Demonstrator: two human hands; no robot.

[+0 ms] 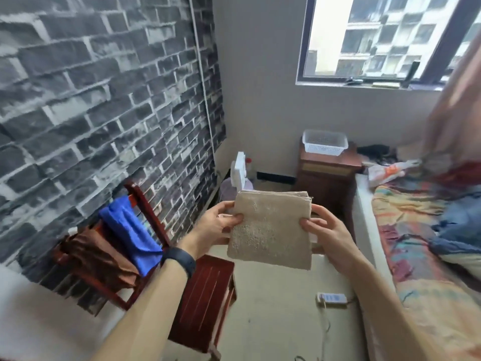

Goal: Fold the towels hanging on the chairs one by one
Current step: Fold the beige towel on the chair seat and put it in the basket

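Your left hand (221, 226) pinches the towel (270, 230) at its 9 o'clock edge, and your right hand (324, 230) pinches the 3 o'clock edge. The towel hangs folded in mid-air at centre frame. If either pinch slackens, the stacked layers showing at 12 o'clock could splay or drop. At 8 o'clock a blue towel (130, 230) and a brown towel (99, 256) hang on the chair (205, 295). The towel hides the fingers behind it, and the brown towel's lower end is hard to make out.
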